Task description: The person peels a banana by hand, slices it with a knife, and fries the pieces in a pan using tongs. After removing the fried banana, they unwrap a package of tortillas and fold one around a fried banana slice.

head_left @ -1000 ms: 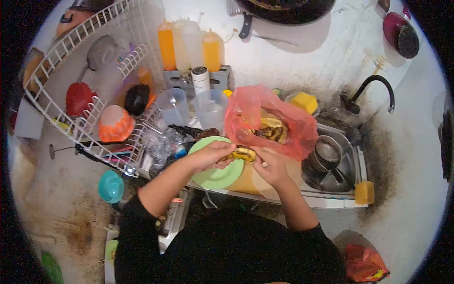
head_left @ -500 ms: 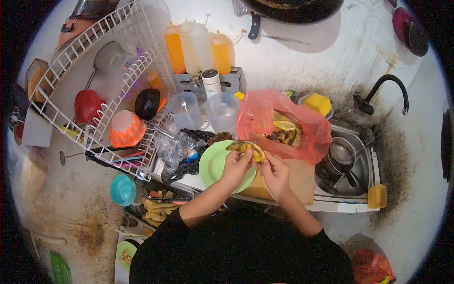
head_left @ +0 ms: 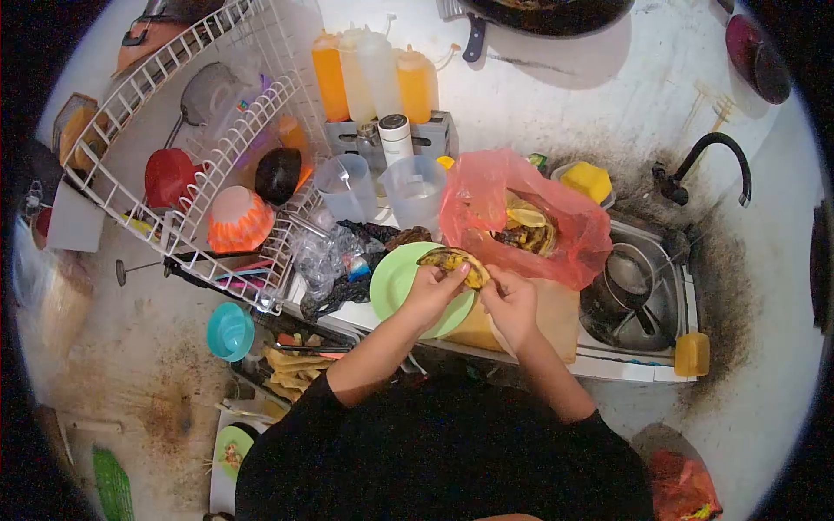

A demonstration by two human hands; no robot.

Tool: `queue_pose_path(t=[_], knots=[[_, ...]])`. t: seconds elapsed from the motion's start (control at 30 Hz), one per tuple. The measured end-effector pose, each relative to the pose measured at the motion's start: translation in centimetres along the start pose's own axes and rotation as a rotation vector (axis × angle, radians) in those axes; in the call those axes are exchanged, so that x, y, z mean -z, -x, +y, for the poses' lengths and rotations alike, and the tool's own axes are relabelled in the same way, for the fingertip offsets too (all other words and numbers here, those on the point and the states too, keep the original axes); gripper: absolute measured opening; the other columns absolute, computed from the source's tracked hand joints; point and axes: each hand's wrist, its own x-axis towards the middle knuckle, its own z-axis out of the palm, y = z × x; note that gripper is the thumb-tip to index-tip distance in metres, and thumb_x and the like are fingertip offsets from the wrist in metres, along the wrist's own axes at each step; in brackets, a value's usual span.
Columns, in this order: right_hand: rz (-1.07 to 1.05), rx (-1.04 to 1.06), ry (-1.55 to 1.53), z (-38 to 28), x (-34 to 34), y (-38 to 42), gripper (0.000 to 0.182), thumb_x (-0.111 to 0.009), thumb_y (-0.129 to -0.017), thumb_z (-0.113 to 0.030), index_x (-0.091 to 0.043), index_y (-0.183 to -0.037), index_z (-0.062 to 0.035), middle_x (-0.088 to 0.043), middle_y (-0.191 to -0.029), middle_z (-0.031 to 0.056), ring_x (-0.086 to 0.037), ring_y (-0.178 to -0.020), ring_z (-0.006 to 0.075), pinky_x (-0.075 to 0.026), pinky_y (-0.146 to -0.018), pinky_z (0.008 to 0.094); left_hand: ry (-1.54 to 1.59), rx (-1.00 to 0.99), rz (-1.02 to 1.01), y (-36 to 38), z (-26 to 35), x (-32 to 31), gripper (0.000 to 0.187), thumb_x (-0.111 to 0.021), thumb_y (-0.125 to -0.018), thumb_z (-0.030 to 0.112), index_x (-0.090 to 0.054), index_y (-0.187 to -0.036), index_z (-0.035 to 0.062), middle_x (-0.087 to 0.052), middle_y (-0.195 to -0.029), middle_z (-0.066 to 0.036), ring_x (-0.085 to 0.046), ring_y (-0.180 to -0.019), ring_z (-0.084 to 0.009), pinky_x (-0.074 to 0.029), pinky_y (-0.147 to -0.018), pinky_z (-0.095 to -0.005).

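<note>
A yellow banana with dark blotches [head_left: 453,260] is held up between my two hands, over the right side of a light green plate [head_left: 395,291]. My left hand [head_left: 434,293] is closed around its lower side, thumb along the skin. At the banana's right end, my right hand [head_left: 512,303] pinches with its fingertips. Whether a strip of peel is between those fingertips is too small to make out. Under my right hand lies a wooden cutting board [head_left: 556,326]. Just behind it, a red plastic bag [head_left: 573,243] stands open with banana peels [head_left: 528,230] inside.
To the right is a metal sink [head_left: 665,321] holding a pot [head_left: 627,273], below a black faucet [head_left: 708,143]. Two clear plastic jugs [head_left: 415,195] and crumpled plastic [head_left: 317,260] sit behind the plate. A white dish rack [head_left: 187,230] fills the left.
Both hands still hold the banana over the plate, with a slight shift of the fingers. The whole view has moved a little.
</note>
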Motion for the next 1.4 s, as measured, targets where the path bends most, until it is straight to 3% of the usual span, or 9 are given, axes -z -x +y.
queue_pose_path(t=[0.1, 0.2, 0.3, 0.4, 0.5, 0.63, 0.97, 1.2, 1.4], knots=[[0.013, -0.153, -0.156, -0.9, 0.2, 0.1, 0.023, -0.054, -0.076, -0.001, -0.058, -0.098, 0.0054, -0.057, -0.072, 0.0033, -0.053, -0.058, 0.0104, -0.043, -0.053, 0.0225, 0.132, 0.035, -0.049, 0.5, 0.6, -0.3, 0.026, -0.05, -0.087, 0.016, -0.047, -0.105, -0.0028, -0.056, -0.103, -0.011, -0.057, -0.093, -0.0213, -0.049, -0.078, -0.0334], [-0.042, -0.238, -0.272, -1.9, 0.6, 0.4, 0.016, -0.05, -0.082, 0.0, -0.058, -0.095, 0.0029, -0.054, -0.071, 0.0013, -0.048, -0.053, 0.0047, -0.037, -0.046, 0.018, 0.385, 0.132, -0.176, 0.6, 0.3, 0.2, 0.028, -0.048, -0.088, 0.018, -0.043, -0.108, -0.0017, -0.054, -0.106, -0.011, -0.055, -0.097, -0.023, -0.049, -0.079, -0.0351], [-0.062, -0.182, -0.347, -1.9, 0.7, 0.7, 0.012, -0.051, -0.083, -0.001, -0.057, -0.093, 0.0021, -0.054, -0.074, 0.0008, -0.049, -0.057, 0.0044, -0.038, -0.049, 0.0176, 0.483, 0.171, -0.171, 0.6, 0.1, 0.3, 0.029, -0.048, -0.088, 0.024, -0.045, -0.108, 0.0029, -0.053, -0.105, -0.012, -0.055, -0.095, -0.0221, -0.049, -0.079, -0.0357], [-0.07, 0.16, 0.041, -0.4, 0.8, 0.9, 0.011, -0.052, -0.083, -0.001, -0.056, -0.093, 0.0014, -0.054, -0.078, 0.0005, -0.05, -0.062, 0.0045, -0.039, -0.053, 0.0174, 0.588, 0.238, -0.163, 0.6, -0.4, 0.4, 0.029, -0.049, -0.087, 0.026, -0.045, -0.107, 0.0052, -0.054, -0.102, -0.012, -0.056, -0.09, -0.0208, -0.05, -0.075, -0.0342], [-0.199, 0.207, 0.097, -1.1, 1.2, 1.2, 0.011, -0.053, -0.083, -0.001, -0.055, -0.093, 0.0013, -0.053, -0.081, 0.0002, -0.05, -0.064, 0.0052, -0.04, -0.055, 0.0178, 0.558, 0.268, -0.084, 1.0, -0.7, 0.2, 0.029, -0.051, -0.087, 0.028, -0.046, -0.105, 0.0062, -0.055, -0.099, -0.011, -0.057, -0.084, -0.0202, -0.051, -0.069, -0.0335], [-0.155, 0.035, -0.208, -1.2, 1.1, 1.6, 0.009, -0.054, -0.083, -0.005, -0.055, -0.09, 0.001, -0.054, -0.078, 0.0008, -0.05, -0.066, 0.0065, -0.041, -0.057, 0.0194, 0.459, 0.318, -0.089, 1.8, 0.0, -0.4, 0.03, -0.052, -0.086, 0.029, -0.044, -0.103, 0.0053, -0.054, -0.096, -0.01, -0.057, -0.076, -0.02, -0.051, -0.063, -0.0341], [-0.23, -0.372, -0.634, 1.7, 6.1, -3.7, 0.012, -0.052, -0.086, -0.015, -0.055, -0.085, -0.0029, -0.054, -0.069, -0.0009, -0.049, -0.058, 0.0073, -0.04, -0.051, 0.0208, 0.408, 0.319, -0.611, 4.2, -2.6, 1.4, 0.048, -0.051, -0.085, 0.025, -0.031, -0.125, 0.0074, -0.048, -0.093, -0.009, -0.049, -0.078, -0.0194, -0.042, -0.064, -0.0287], [-0.243, -0.388, -0.447, 1.8, 9.8, -7.6, 0.009, -0.056, -0.082, -0.011, -0.058, -0.081, -0.0018, -0.054, -0.068, 0.0007, -0.049, -0.058, 0.0074, -0.04, -0.051, 0.0203, 0.504, 0.362, -0.683, 5.6, -2.3, -0.1, 0.037, -0.049, -0.087, 0.027, -0.038, -0.118, 0.0108, -0.049, -0.091, -0.006, -0.049, -0.079, -0.0152, -0.04, -0.062, -0.0261], [-0.339, -0.389, -0.696, 3.9, 8.7, -8.2, 0.012, -0.054, -0.085, -0.016, -0.055, -0.084, -0.0038, -0.055, -0.071, 0.0017, -0.052, -0.064, 0.0102, -0.043, -0.058, 0.0215, 0.688, 0.429, -0.722, 5.3, -1.4, -1.2, 0.033, -0.047, -0.087, 0.028, -0.041, -0.114, 0.0092, -0.045, -0.075, -0.005, -0.044, -0.064, -0.0155, -0.034, -0.053, -0.0246]])
